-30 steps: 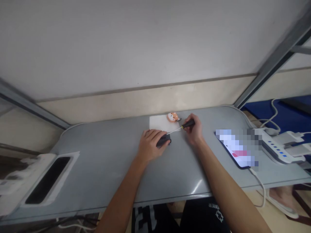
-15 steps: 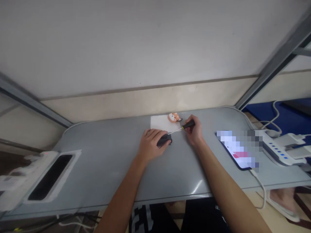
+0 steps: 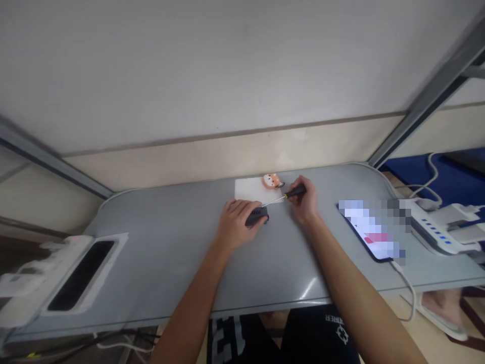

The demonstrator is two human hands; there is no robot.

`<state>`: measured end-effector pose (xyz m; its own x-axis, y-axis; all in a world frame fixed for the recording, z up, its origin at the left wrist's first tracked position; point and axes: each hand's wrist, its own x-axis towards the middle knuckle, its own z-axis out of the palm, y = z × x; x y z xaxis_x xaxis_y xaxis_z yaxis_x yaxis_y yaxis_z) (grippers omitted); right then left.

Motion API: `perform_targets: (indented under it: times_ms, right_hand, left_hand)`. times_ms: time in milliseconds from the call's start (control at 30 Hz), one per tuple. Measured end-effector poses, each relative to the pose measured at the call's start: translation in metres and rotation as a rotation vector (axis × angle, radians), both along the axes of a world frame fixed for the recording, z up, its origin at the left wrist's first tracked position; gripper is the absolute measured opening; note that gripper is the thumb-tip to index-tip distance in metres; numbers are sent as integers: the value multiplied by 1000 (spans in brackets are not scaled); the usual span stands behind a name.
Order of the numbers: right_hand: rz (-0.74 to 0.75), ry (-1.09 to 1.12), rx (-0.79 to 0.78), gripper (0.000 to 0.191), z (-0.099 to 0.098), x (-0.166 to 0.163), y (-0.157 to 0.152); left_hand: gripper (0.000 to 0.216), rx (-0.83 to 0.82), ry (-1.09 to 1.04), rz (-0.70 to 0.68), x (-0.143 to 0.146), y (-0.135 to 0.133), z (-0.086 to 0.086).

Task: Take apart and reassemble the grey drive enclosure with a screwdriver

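Observation:
My left hand (image 3: 238,222) grips a small dark box-shaped device with slots (image 3: 256,216) on the table, fingers over its top and thumb along its near side. In my right hand (image 3: 306,203) is a screwdriver (image 3: 295,191) with a black handle and a yellow ring. Its thin metal shaft points left, and the tip reaches the upper edge of the device by my left fingers. Whether the tip sits in a screw or slot I cannot tell. Just behind the hands lies a white sheet (image 3: 248,189), with an orange animal-faced case (image 3: 271,181) on its right corner.
A lit phone (image 3: 366,230) with a white cable lies on the right, beside a white power strip (image 3: 435,232) with plugs. At the left, a dark phone-like slab (image 3: 81,275) rests on white paper, next to another power strip (image 3: 45,283). The grey table (image 3: 170,242) ends at a wall.
The camera view has shifted slightly. Both hands keep their holds on the device and the screwdriver, whose tip stays at the device's upper edge.

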<state>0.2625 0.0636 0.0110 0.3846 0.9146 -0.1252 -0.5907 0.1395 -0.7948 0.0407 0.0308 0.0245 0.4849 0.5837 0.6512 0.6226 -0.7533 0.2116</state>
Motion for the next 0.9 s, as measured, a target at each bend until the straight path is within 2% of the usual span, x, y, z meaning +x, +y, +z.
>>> perform_targets:
  times_ms: [700, 900]
  right_hand:
    - [-25, 22, 14, 31, 1, 2, 1]
    - [-33, -22, -11, 34, -1, 4, 2]
  left_hand:
    - [15, 14, 30, -4, 0, 1, 0]
    - [15, 63, 83, -8, -1, 2, 2]
